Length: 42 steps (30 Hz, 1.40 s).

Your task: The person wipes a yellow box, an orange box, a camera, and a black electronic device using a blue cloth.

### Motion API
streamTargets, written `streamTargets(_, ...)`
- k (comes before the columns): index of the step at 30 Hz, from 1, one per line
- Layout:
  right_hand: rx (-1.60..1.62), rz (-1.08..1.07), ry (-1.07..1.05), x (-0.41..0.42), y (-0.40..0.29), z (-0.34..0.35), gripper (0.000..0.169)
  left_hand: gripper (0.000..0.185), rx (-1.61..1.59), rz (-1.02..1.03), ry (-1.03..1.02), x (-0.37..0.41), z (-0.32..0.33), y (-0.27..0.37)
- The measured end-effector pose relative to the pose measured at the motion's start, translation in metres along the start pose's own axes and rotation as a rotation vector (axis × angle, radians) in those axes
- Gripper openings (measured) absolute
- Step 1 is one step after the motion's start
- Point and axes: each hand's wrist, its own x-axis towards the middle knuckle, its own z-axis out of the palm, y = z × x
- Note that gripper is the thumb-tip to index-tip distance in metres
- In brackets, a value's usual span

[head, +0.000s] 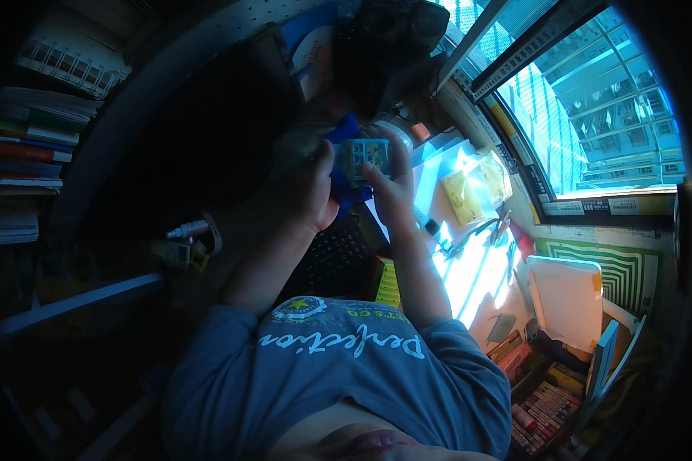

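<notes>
A small box-shaped item (367, 160) with a pale blue edge and little printed pictures is held up in front of me. My right hand (395, 187) grips it from the right, thumb across its face and fingers behind. Bright blue crumpled material, perhaps cloth or plastic (350, 196), shows above and below the box. My left hand (317, 193) cups this blue material from the left; its fingers are mostly hidden in shadow. Below both hands lies a dark keyboard (331, 248), and a yellow printed box (387, 282) stands by my right forearm.
Sunlit clear plastic sleeves and a yellow packet (464, 193) lie at right, near pens (500, 229) and the window (600, 127). A bin or drawer of small boxes (545, 412) sits lower right. Stacked books (29, 152) and a white tube (187, 229) are at left.
</notes>
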Motion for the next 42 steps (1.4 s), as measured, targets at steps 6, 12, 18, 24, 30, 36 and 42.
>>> streamTargets(6,-0.94,-0.775,-0.009,-0.002,-0.001,0.01,0.055,0.061,0.015,0.199,0.001,-0.019,0.001,-0.009)
streamTargets(12,-1.058,-0.354,-0.249,-0.018,-0.044,0.02,0.056,0.065,0.055,0.099,-0.033,-0.013,-0.016,-0.009)
streamTargets(18,-0.537,0.076,-0.283,0.0,-0.014,-0.006,0.066,0.058,-0.066,-0.148,-0.017,-0.015,-0.02,-0.004)
streamTargets(24,-0.376,-0.049,-0.082,-0.026,0.024,0.015,0.064,0.056,-0.152,-0.112,-0.041,-0.021,-0.034,-0.01)
streamTargets(30,-1.024,-0.671,-0.001,-0.054,0.03,0.03,0.056,0.054,-0.094,-0.134,0.061,-0.036,-0.038,-0.011)
streamTargets(36,-1.209,-0.423,0.157,-0.088,-0.014,0.007,0.048,0.054,-0.165,-0.063,0.13,-0.048,-0.073,-0.016)
streamTargets(42,-1.236,0.108,0.227,-0.193,-0.011,-0.03,0.05,0.058,-0.21,-0.015,0.223,-0.055,-0.096,-0.007)
